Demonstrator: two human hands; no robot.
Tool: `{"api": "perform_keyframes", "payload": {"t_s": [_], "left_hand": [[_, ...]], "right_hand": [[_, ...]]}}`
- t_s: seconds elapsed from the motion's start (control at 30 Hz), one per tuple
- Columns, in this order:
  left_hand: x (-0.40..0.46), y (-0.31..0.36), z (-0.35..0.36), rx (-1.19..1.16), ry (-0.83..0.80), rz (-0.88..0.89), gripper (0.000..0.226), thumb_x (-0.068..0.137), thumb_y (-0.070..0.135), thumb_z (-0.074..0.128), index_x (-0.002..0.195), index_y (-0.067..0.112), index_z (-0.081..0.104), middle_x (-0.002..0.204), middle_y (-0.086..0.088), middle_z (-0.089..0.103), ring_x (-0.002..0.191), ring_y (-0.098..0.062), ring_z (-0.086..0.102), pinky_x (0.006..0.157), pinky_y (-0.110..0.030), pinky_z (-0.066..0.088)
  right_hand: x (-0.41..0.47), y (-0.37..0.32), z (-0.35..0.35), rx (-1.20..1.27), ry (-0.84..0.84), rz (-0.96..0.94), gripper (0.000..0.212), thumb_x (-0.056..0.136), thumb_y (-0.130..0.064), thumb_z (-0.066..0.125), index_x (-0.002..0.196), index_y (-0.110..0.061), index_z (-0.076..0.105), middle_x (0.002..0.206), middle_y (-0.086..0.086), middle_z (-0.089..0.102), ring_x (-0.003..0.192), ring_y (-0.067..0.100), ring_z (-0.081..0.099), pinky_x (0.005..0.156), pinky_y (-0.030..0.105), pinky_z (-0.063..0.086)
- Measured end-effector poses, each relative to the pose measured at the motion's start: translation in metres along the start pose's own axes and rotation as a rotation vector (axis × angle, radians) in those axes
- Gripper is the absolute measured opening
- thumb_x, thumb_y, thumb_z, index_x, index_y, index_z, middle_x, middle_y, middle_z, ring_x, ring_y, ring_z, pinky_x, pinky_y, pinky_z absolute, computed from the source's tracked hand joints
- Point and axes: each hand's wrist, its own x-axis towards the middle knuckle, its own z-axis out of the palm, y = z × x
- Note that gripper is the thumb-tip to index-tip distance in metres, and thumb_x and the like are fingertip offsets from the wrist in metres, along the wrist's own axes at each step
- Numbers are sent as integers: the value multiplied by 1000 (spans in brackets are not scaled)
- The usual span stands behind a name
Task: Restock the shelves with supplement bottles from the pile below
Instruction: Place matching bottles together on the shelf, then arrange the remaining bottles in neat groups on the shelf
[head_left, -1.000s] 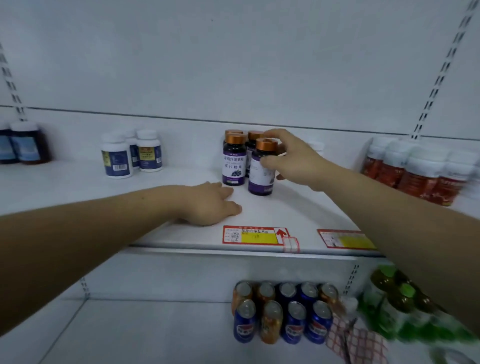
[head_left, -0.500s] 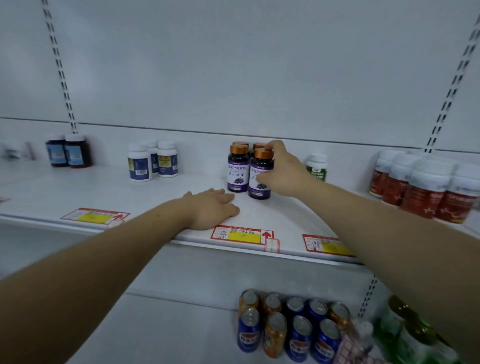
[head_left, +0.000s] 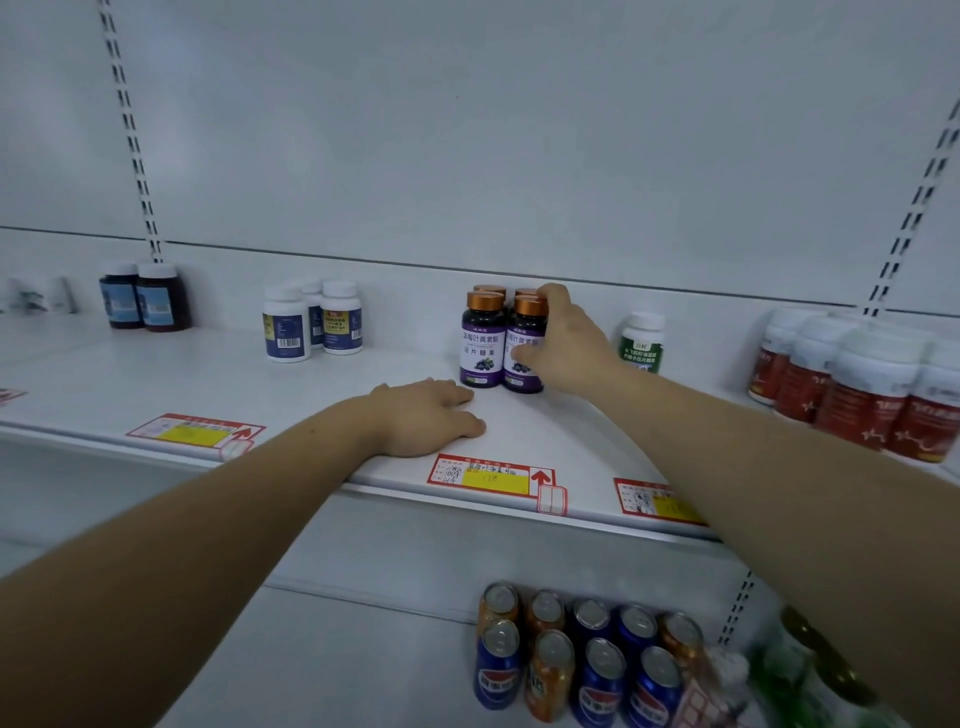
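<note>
right hand (head_left: 566, 345): fingers wrapped round front-right purple bottle (head_left: 524, 353), thumb on its label
left hand (head_left: 428, 418): flat, palm down on shelf (head_left: 337, 384), fingers straight, holds nothing
bottle spot: upright on shelf, touching its twin purple bottle (head_left: 482, 345), two more behind
price tag (head_left: 488, 475): directly in front of the group
step: seating bottle in row, probably
how-to: keep it upright, nudge flush beside twin, label facing out, let go gently so neighbours don't tip
neighbours: green-label bottle (head_left: 642, 343) near on right

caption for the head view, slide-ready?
Right hand grips a purple-label bottle on the shelf; left hand rests flat.
</note>
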Motion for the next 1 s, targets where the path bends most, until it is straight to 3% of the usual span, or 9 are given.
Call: {"api": "perform_keyframes", "payload": {"t_s": [0.23, 0.43, 0.5, 0.63, 1.0], "left_hand": [[-6, -18, -27, -206, 31, 25, 58, 91, 50, 50, 144, 31, 34, 153, 3, 29, 138, -19, 30, 111, -34, 22], [-40, -92, -66, -91, 226, 3, 56, 88, 49, 56, 139, 31, 41, 143, 2, 44, 123, -18, 45, 97, -25, 32], [-60, -126, -79, -58, 262, 14, 48, 90, 43, 57, 134, 28, 46, 139, 0, 48, 116, -19, 48, 91, -24, 33], [-105, -209, -104, -54, 293, -97, 61, 89, 47, 55, 143, 28, 35, 150, 1, 35, 133, -19, 39, 106, -29, 30], [-257, -443, -138, -31, 377, -392, 61, 88, 52, 53, 142, 30, 35, 152, 5, 32, 135, -17, 35, 106, -30, 29]], "right_hand": [[1, -30, -25, -137, 67, -8, 70, 86, -45, 60, 145, -19, 31, 143, 8, 33, 132, 27, 36, 100, 35, 36], [17, -110, -7, -219, -14, -97, 72, 90, -50, 53, 148, -17, 28, 151, 6, 28, 138, 26, 29, 106, 35, 30], [21, -146, 12, -213, -36, -126, 71, 90, -51, 53, 148, -18, 28, 151, 7, 30, 137, 26, 29, 107, 35, 30], [29, -230, 63, -195, -98, -175, 71, 89, -52, 52, 148, -19, 29, 151, 6, 31, 137, 26, 31, 107, 36, 31], [27, -483, 232, -71, -289, -461, 73, 90, -53, 51, 149, -18, 27, 154, 6, 28, 139, 25, 30, 107, 35, 30]]}}
